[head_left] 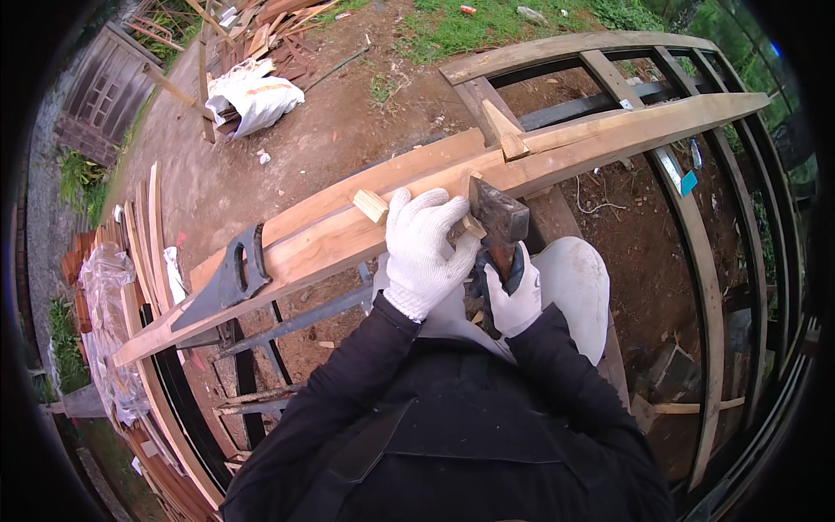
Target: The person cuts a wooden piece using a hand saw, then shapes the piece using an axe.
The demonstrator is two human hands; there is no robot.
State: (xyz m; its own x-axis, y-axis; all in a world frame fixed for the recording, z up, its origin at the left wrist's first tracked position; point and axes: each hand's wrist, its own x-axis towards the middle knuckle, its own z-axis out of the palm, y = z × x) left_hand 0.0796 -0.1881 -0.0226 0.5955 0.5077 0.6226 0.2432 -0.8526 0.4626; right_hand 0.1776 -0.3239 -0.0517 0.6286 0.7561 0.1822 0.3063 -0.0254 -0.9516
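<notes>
My left hand (426, 248) in a white glove is curled on the long wooden beam (317, 243), its fingertips around a small wooden block (472, 227) partly hidden by them. My right hand (511, 296), in a white glove with a dark palm, grips the handle of a tool with a heavy dark metal head (500, 213), perhaps a hatchet or hammer, which rests against that block. A short wooden offcut (370, 205) lies left of my fingers. A wooden wedge (497, 122) sits farther right on the beam. A handsaw (213, 291) lies toward the beam's left end.
I am over a timber-and-dark-bar frame (696, 261) with open ground between its members. Stacked boards under plastic sheeting (113, 339) are at the left, with a white sack (257, 100) and scrap wood (265, 30) on the dirt beyond. Grass (461, 26) edges the back.
</notes>
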